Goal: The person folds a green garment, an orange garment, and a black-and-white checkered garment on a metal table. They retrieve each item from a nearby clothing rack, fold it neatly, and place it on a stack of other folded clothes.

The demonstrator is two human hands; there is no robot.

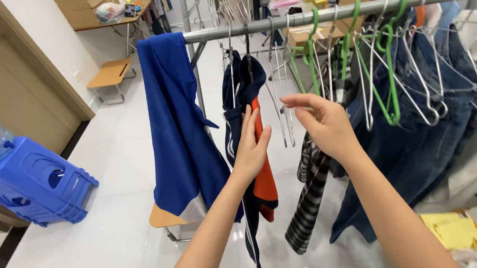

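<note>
Two bare hands reach toward a grey metal clothes rail (276,22) hung with garments. Far left, a stack of blue plastic stools (34,185) lies on its side on the white tiled floor (113,233). A royal-blue cloth garment (178,126) is draped over the rail's left end. Just right of it hangs a navy and orange sports shirt (263,181) on a thin wire hanger (247,46); the left hand (250,147) lies flat against it, fingers (247,121) straight and close together, gripping nothing. The right hand (322,124) is beside empty silver wire hangers (280,94), fingers (296,99) loosely apart and curled, holding nothing that shows. Below it hangs a black-and-white striped garment (307,201), then green plastic hangers (388,77) and blue denim jeans (413,141).
</note>
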